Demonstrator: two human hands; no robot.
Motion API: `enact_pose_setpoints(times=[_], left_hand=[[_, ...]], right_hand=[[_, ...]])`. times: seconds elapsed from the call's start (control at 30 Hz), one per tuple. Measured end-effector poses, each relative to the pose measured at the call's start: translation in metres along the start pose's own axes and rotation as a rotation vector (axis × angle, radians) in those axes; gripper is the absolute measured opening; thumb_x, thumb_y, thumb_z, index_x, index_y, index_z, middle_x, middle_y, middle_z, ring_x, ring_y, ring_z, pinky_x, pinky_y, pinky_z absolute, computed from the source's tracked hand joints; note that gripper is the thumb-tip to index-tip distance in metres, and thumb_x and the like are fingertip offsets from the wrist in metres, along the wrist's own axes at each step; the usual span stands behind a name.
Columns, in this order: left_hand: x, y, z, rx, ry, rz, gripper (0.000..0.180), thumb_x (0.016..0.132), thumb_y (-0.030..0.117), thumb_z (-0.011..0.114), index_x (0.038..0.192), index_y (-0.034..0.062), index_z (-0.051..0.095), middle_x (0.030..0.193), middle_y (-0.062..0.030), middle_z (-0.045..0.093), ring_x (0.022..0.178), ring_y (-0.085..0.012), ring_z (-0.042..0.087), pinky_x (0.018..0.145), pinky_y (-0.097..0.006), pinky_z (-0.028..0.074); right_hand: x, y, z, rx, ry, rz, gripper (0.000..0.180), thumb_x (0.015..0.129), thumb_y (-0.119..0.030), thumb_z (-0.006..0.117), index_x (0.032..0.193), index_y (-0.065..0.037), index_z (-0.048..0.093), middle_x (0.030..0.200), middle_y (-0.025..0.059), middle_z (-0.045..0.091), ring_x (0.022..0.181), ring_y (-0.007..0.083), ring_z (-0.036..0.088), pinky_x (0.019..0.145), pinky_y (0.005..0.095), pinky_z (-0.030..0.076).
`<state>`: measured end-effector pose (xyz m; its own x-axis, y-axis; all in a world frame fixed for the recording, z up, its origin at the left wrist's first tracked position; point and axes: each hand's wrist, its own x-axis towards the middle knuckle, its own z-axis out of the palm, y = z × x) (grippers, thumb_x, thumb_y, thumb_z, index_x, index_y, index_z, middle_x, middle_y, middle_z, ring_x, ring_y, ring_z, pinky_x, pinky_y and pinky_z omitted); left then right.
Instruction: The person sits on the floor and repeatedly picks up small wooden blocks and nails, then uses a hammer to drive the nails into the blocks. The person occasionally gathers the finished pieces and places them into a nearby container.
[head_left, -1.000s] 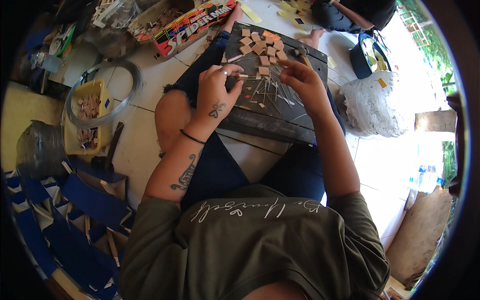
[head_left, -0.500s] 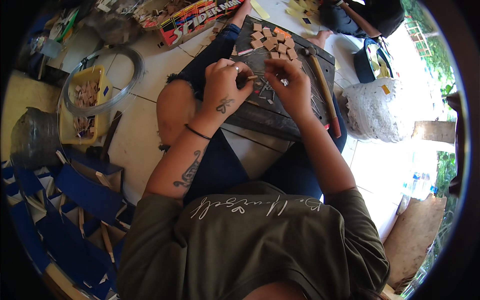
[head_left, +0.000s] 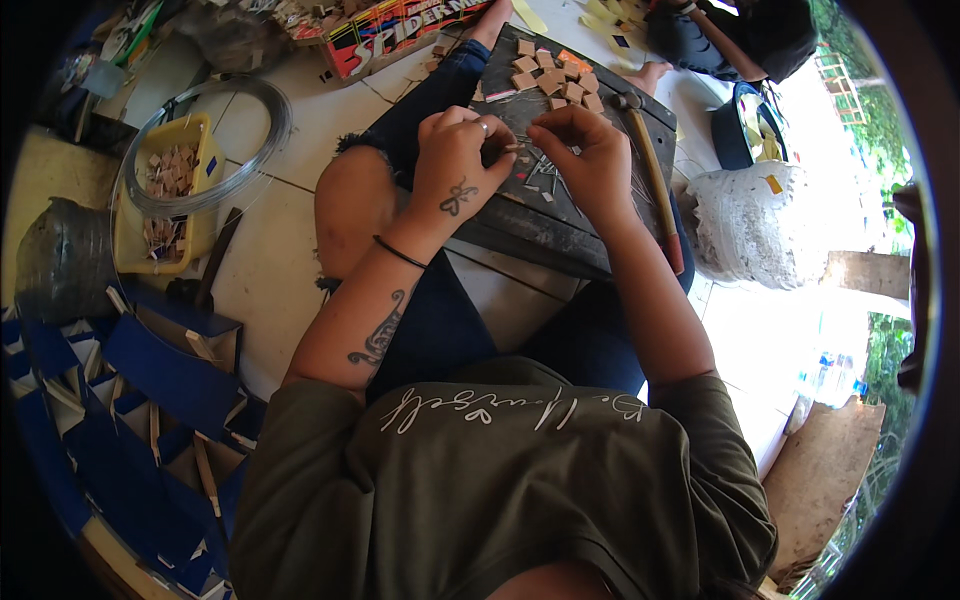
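Observation:
My left hand point(head_left: 460, 165) is above the near part of a dark low table point(head_left: 520, 240), its thumb and fingers pinched on a small wooden piece point(head_left: 514, 149) seen edge-on. Close on its right, my right hand point(head_left: 590, 165) has thumb and index fingertips together; whatever is between them is too small to make out. Beneath and between the hands lie thin metal wire pieces point(head_left: 545, 165) and small scraps. Several small square wooden blocks point(head_left: 551, 82) are heaped at the table's far end. A hammer point(head_left: 645, 150) with a wooden, red-ended handle rests along the right side.
To the left, a wire coil point(head_left: 280, 130) leans over a yellow basket point(head_left: 207, 160) of wooden pieces. Blue box-like pieces point(head_left: 180, 370) pile up at lower left. On the right stand a white sack point(head_left: 745, 225) and a dark bucket point(head_left: 730, 135). Another person point(head_left: 720, 45) sits at far right.
My right hand's fingertips have closed into a pinch and come nearer the left fingertips. My left hand has shifted slightly right, still pinching the wooden piece.

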<state>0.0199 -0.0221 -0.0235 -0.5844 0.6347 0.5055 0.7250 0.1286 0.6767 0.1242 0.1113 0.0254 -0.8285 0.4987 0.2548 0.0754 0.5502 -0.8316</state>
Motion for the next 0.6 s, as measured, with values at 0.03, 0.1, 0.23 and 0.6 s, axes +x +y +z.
enact_pose_setpoints(times=[0.03, 0.1, 0.23, 0.6], left_hand=[[-0.0002, 0.0004, -0.0002, 0.005, -0.002, -0.004, 0.014, 0.071, 0.013, 0.077, 0.083, 0.0148, 0.069, 0.079, 0.0039, 0.066, 0.091, -0.0188, 0.057, 0.091, -0.037, 0.037], [-0.0002, 0.0015, -0.0003, 0.014, 0.003, -0.005, 0.014, 0.071, 0.014, 0.077, 0.083, 0.0147, 0.069, 0.078, 0.0043, 0.067, 0.091, -0.0185, 0.058, 0.092, -0.037, 0.037], [0.0008, 0.0037, -0.0018, 0.019, -0.005, -0.007, 0.013, 0.072, 0.013, 0.077, 0.083, 0.0137, 0.07, 0.08, 0.0015, 0.066, 0.092, -0.0204, 0.059, 0.092, -0.038, 0.038], [0.0007, 0.0019, -0.0005, 0.007, -0.006, -0.006, 0.013, 0.072, 0.014, 0.076, 0.083, 0.0147, 0.069, 0.077, 0.0045, 0.066, 0.091, -0.018, 0.058, 0.093, -0.038, 0.036]], right_hand=[[0.0004, -0.0018, 0.0009, -0.029, 0.004, 0.021, 0.013, 0.083, -0.01, 0.075, 0.09, 0.0, 0.071, 0.081, 0.0042, 0.071, 0.076, 0.0081, 0.066, 0.072, 0.0242, 0.051], [0.0009, -0.004, 0.0013, -0.035, 0.012, 0.007, 0.012, 0.082, -0.011, 0.075, 0.088, 0.0, 0.071, 0.08, 0.0049, 0.071, 0.076, 0.0086, 0.067, 0.072, 0.0249, 0.052], [0.0017, -0.0044, 0.001, -0.083, 0.008, -0.026, 0.012, 0.082, -0.009, 0.075, 0.088, 0.0, 0.071, 0.08, 0.0062, 0.072, 0.075, 0.0099, 0.068, 0.072, 0.0255, 0.052], [0.0018, -0.0044, -0.0006, -0.158, -0.017, -0.131, 0.009, 0.082, -0.007, 0.074, 0.087, 0.0, 0.069, 0.081, 0.0072, 0.072, 0.075, 0.0124, 0.069, 0.071, 0.0268, 0.053]])
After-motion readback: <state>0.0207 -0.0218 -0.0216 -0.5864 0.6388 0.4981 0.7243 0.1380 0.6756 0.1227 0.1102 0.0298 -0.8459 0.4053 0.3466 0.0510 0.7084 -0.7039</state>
